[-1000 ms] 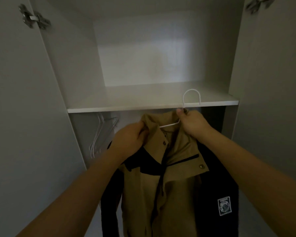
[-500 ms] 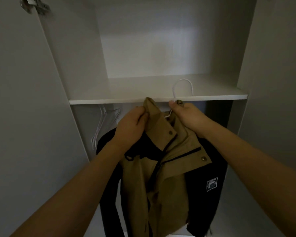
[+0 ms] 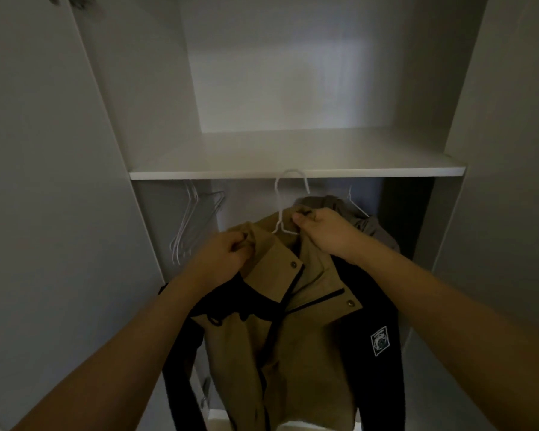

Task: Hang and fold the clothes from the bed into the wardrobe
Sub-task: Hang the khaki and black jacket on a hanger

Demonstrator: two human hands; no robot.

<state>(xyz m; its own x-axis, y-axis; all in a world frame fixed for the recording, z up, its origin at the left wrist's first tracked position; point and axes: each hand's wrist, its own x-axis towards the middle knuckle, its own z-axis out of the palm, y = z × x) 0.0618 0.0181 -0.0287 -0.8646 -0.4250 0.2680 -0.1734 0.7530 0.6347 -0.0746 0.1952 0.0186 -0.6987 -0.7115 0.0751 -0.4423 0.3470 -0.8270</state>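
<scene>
- Left hand (image 3: 223,256) grips the jacket (image 3: 296,321) collar; right hand (image 3: 322,233) grips jacket and hanger (image 3: 288,202), just below the shelf (image 3: 296,174).
- Sleeve patch (image 3: 380,340): writing unreadable.
- Spare hangers (image 3: 193,225) hang left.

You are looking at a dim, grainy view. The brightest patch falls on the wardrobe's back wall (image 3: 293,73) in the upper middle of the frame, while the space under the shelf (image 3: 296,174) sits in deep shadow. Straight edges bow outward toward the corners, and your forearms go soft at the bottom.
</scene>
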